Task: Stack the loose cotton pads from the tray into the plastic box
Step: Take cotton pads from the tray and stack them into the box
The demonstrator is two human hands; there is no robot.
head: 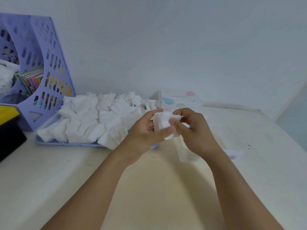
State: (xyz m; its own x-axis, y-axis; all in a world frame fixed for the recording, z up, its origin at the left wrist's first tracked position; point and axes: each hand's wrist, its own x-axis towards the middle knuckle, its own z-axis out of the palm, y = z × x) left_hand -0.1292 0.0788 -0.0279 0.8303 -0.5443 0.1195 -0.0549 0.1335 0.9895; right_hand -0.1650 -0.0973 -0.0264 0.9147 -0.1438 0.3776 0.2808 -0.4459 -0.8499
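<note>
A small stack of white cotton pads (162, 122) is held between both hands above the table. My left hand (146, 131) grips it from the left and below, and my right hand (191, 128) pinches its right edge with thumb and fingers. Many loose cotton pads (93, 120) lie heaped on a light blue tray (69, 144) to the left. The clear plastic box (191, 155) stands just behind and under my right hand; its upright lid (180, 99) carries a printed label. What lies inside the box is hidden.
A purple perforated file holder (48, 67) with booklets stands at the back left against the wall. A yellow and black object (8, 130) sits at the left edge. The table's right edge (285, 130) runs diagonally at the right.
</note>
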